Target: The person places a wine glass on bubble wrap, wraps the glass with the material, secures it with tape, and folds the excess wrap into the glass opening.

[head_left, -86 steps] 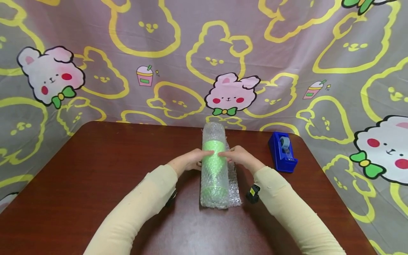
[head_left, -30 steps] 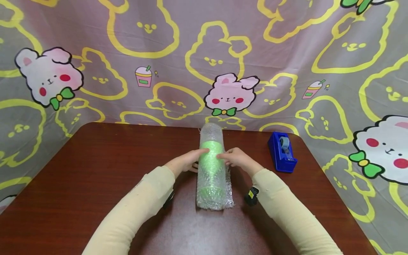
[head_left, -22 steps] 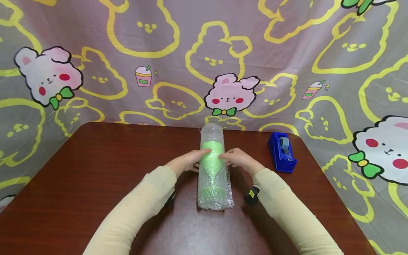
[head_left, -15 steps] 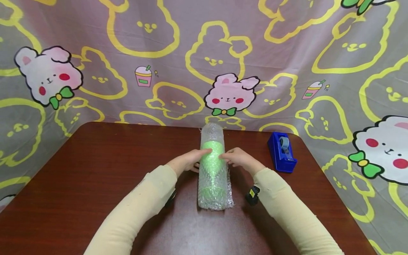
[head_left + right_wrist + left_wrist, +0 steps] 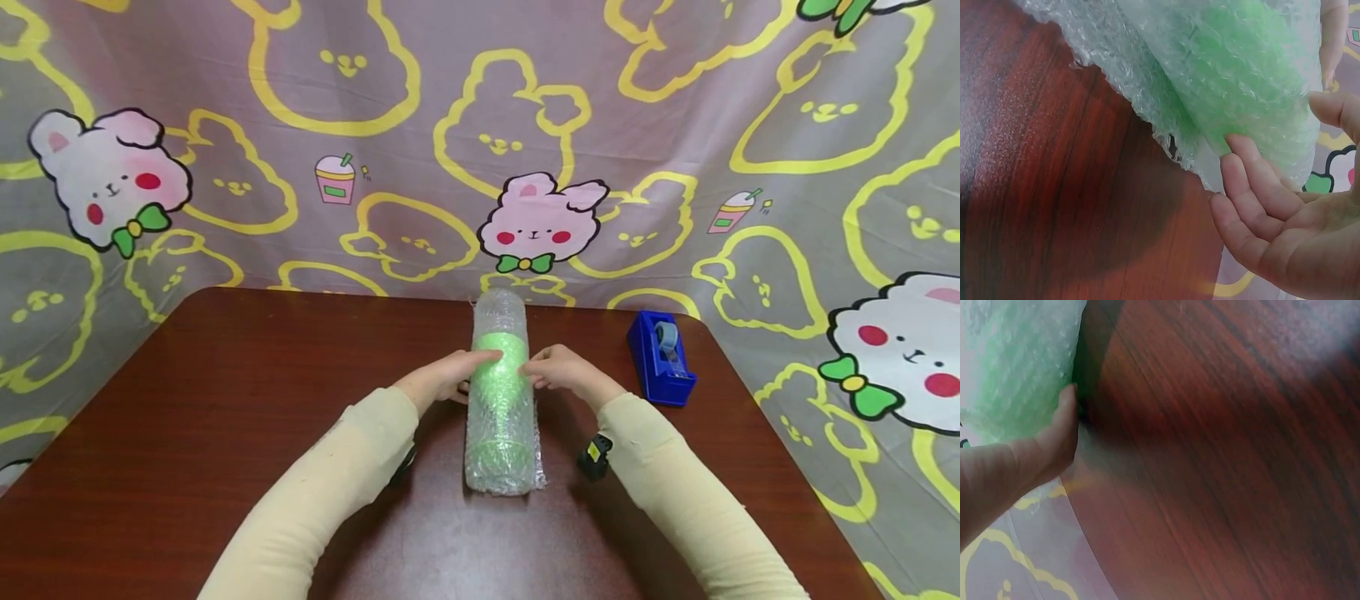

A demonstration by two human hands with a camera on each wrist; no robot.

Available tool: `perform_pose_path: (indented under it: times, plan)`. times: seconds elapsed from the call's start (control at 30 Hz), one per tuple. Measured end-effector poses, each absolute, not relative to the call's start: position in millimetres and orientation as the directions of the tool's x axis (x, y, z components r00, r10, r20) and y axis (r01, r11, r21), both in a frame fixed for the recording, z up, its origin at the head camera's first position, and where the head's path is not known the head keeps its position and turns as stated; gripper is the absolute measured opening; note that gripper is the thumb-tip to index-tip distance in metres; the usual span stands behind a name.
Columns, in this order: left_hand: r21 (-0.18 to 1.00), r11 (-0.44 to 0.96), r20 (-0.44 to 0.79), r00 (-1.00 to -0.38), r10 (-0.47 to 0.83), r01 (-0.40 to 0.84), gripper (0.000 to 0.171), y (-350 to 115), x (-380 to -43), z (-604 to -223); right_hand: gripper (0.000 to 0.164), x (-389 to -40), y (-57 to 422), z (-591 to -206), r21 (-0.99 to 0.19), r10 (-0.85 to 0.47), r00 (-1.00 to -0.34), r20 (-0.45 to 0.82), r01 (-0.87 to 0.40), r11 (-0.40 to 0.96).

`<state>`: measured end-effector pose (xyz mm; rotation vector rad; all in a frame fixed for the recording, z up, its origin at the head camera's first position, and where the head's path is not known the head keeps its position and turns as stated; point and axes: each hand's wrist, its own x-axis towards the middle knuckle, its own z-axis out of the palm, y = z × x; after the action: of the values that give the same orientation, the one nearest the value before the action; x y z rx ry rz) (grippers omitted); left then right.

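A light green cylinder rolled in clear bubble wrap point(image 5: 501, 458) lies on the table, its long side running away from me. My left hand point(image 5: 450, 375) grips its left side, thumb on top and fingers low against the side. From the right, my right hand point(image 5: 564, 368) holds the roll with the thumb high and the fingers bent against its lower side. A narrow loose edge of bubble wrap point(image 5: 1116, 72) sticks out beneath the roll in the right wrist view. In the left wrist view the fingers' ends are partly hidden beside the roll.
A blue tape dispenser point(image 5: 662, 358) with a roll of clear tape stands at the right back of the brown wooden table point(image 5: 262, 400). Behind and along the sides hangs a patterned cloth point(image 5: 420, 167), close to the table's far edge.
Over the last three seconds the roll has turned slightly and the loose bubble wrap on its right has grown narrower. Both hands stay on the roll, with the right thumb slightly farther right.
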<state>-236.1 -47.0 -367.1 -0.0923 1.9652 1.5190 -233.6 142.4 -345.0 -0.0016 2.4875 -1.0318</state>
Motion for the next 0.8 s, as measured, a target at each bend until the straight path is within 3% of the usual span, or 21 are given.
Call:
perform_pose_path:
  times: [0.3,0.8]
  plan:
    - [0.845,0.3,-0.529,-0.769,0.359,-0.442,0.066,-49.2,-237.5,-367.2,0.03,-233.3,140.3,-343.3,-0.671,-0.17,-0.902,-0.397,0.159,0.724]
    - [0.822,0.219,-0.569,-0.748,0.342,-0.525,0.068,-51.7,-239.5,-374.5,0.033,-233.7,130.7,-342.0,-0.622,-0.084,-0.907,-0.412,0.213,0.753]
